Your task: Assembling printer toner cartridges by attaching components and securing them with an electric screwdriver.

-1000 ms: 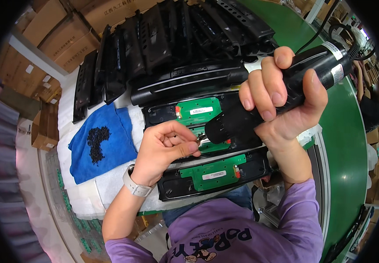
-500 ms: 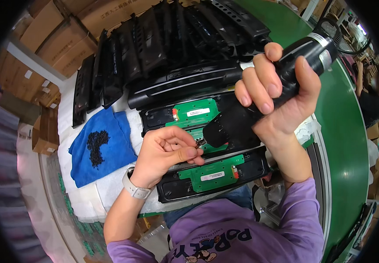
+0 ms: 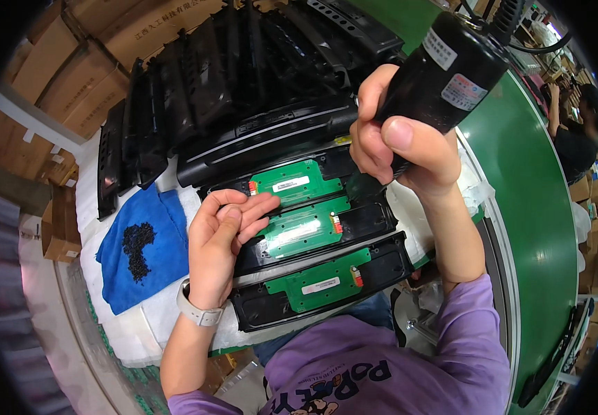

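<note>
My right hand point(image 3: 416, 149) is wrapped round a black electric screwdriver point(image 3: 444, 76), its cable end up at the right. The screwdriver's dark lower end points down over the right part of the black panels; its tip is hard to make out. Fingers stretched out, my left hand point(image 3: 217, 235) hovers at the left edge of a green circuit board point(image 3: 299, 232), and I see nothing held in it. That board lies in the middle black panel. Behind it is another board point(image 3: 268, 181) in its panel, and nearest me a third board point(image 3: 344, 277) sits in a black panel point(image 3: 264, 308).
Small black screws point(image 3: 138, 252) lie heaped on a blue cloth point(image 3: 167, 221) at the left. Many long black housings point(image 3: 230, 83) are stacked at the back. A green surface point(image 3: 541, 242) runs along the right, with another person point(image 3: 579, 131) beyond it. Cardboard boxes point(image 3: 81, 83) stand far left.
The screwdriver has tilted more upright and moved away from my left hand. My left hand has drawn back left, its pinch at the screwdriver's tip released, and its fingers have straightened.
</note>
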A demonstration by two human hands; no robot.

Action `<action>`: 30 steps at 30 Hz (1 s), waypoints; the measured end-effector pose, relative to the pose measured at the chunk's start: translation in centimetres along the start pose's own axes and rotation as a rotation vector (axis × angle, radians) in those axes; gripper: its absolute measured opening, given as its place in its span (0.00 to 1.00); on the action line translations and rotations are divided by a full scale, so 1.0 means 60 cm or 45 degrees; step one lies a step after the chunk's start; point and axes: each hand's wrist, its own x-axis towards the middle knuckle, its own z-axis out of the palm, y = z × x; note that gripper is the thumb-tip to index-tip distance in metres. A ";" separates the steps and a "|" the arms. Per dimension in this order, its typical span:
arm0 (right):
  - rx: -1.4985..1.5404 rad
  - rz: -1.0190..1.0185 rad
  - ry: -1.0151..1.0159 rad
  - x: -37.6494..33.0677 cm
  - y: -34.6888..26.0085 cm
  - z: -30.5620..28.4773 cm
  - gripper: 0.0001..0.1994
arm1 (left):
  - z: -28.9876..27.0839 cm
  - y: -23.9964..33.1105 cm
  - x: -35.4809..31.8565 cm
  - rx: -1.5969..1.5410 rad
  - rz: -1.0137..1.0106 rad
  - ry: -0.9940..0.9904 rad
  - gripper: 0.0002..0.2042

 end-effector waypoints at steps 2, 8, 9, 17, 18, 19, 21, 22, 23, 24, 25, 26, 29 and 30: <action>-0.004 -0.024 0.008 0.001 0.004 -0.001 0.14 | -0.001 0.001 0.001 0.017 -0.025 0.002 0.07; -0.023 -0.009 0.030 0.004 -0.001 0.001 0.14 | -0.002 0.004 0.003 0.079 -0.065 -0.072 0.07; -0.021 -0.009 0.028 0.004 0.000 0.002 0.14 | -0.003 0.004 0.003 0.101 -0.077 -0.085 0.07; -0.079 0.036 0.064 -0.001 -0.005 0.011 0.15 | 0.001 -0.002 0.002 0.066 -0.088 -0.072 0.08; -0.079 0.036 0.063 -0.002 -0.006 0.012 0.15 | 0.000 -0.002 0.003 0.047 -0.097 -0.071 0.07; -0.085 0.045 0.067 -0.002 -0.006 0.013 0.15 | -0.001 -0.002 0.002 0.047 -0.097 -0.070 0.07; -0.091 0.053 0.070 -0.002 -0.006 0.013 0.15 | -0.002 -0.002 0.001 0.063 -0.092 -0.106 0.06; -0.081 0.051 0.082 -0.003 -0.005 0.013 0.15 | -0.001 -0.002 0.001 0.062 -0.091 -0.105 0.06; -0.071 0.049 0.093 -0.003 -0.005 0.013 0.15 | -0.001 -0.001 0.000 0.070 -0.091 -0.095 0.06; -0.070 0.050 0.093 -0.003 -0.005 0.014 0.15 | 0.000 -0.001 0.000 0.078 -0.093 -0.085 0.05; -0.061 0.042 0.094 -0.003 -0.005 0.014 0.15 | 0.000 -0.002 -0.001 0.077 -0.093 -0.084 0.05; -0.052 0.035 0.096 -0.003 -0.004 0.014 0.15 | 0.000 -0.002 -0.001 0.093 -0.067 -0.070 0.06; -0.042 0.046 0.091 -0.003 -0.006 0.020 0.15 | -0.001 -0.002 -0.003 0.128 -0.023 -0.058 0.06; -0.043 0.046 0.092 -0.003 -0.006 0.020 0.15 | 0.000 0.000 -0.004 0.148 -0.002 -0.061 0.07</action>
